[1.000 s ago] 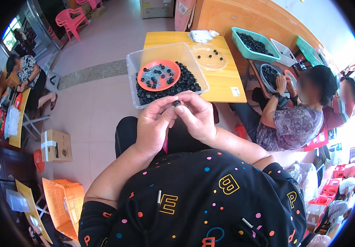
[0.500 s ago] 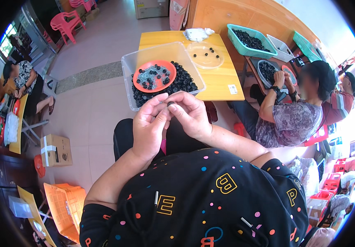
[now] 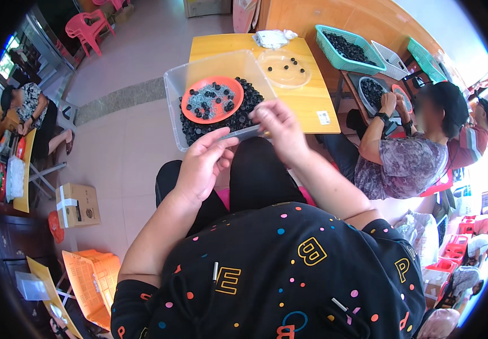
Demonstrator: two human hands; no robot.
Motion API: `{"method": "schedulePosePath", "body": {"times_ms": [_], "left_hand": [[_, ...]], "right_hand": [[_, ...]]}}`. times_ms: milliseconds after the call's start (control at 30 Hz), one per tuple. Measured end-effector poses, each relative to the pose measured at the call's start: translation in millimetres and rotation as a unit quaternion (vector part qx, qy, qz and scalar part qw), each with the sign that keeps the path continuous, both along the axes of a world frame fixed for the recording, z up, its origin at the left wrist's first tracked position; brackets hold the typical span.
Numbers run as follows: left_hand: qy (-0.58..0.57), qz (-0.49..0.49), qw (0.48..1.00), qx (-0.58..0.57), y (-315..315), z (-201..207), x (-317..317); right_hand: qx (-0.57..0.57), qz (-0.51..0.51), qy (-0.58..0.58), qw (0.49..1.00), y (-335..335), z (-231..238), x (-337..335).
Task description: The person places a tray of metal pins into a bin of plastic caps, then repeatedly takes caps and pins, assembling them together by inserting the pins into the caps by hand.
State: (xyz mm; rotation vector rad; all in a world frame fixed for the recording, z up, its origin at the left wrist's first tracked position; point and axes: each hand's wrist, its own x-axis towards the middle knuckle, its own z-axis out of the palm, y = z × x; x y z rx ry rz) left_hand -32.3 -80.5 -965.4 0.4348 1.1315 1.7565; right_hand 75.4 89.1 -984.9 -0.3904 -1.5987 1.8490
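My left hand (image 3: pixel 203 164) is above my lap at the near edge of a clear plastic bin (image 3: pixel 177 76). Its thumb and forefinger are pressed together, and anything between them is too small to make out. Over the bin's near right corner is my right hand (image 3: pixel 282 129), slightly blurred, its fingers curled in a pinch. What it holds, if anything, cannot be told from the dark parts behind its fingertips. Small round black parts (image 3: pixel 251 96) fill the bin. On them rests an orange plate (image 3: pixel 186 112) with small clear pieces (image 3: pixel 200 101) and some black parts.
A yellow table (image 3: pixel 317 96) carries a round clear tray (image 3: pixel 281 80) with several black parts, and a white plastic packet (image 3: pixel 272 38). To the right, a person (image 3: pixel 399 161) works at a bowl of black parts (image 3: pixel 371 93). Behind it stands a green basket (image 3: pixel 350 65).
My hands were together around a small round black part. Now they are apart: the right has moved right and forward over the bin's corner, while the left stays nearly in place.
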Motion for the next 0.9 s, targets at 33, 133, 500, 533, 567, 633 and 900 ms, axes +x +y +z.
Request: {"method": "schedulePosePath", "body": {"times_ms": [33,133,500,533,567,633,900], "left_hand": [[-0.045,0.01,0.999,-0.019,2.1,-14.7,-10.8],[-0.112,0.057,0.992,-0.028,12.0,-47.5,-40.3],[-0.109,0.038,0.991,-0.069,61.2,-80.6,-92.9],[-0.11,0.035,0.991,-0.071,66.8,-80.8,-94.9],[-0.101,0.028,0.991,-0.083,70.9,-82.3,-97.8],[-0.094,0.018,0.991,-0.097,77.7,-87.7,-105.0],[-0.047,0.039,0.995,-0.085,92.1,-97.9,-117.2]], "right_hand": [[-0.01,-0.038,-0.012,0.999,21.4,-4.4,-3.3],[-0.08,-0.162,-0.06,0.982,99.2,-36.5,-20.1],[-0.201,-0.309,-0.037,0.929,300.4,-123.4,-94.4],[-0.163,-0.327,-0.073,0.928,307.2,-116.7,-97.3],[-0.164,-0.329,-0.076,0.927,308.3,-114.2,-101.0],[0.037,-0.304,-0.141,0.941,302.7,-110.0,-114.1],[0.519,0.267,-0.391,0.712,179.2,-88.8,-171.7]]}}
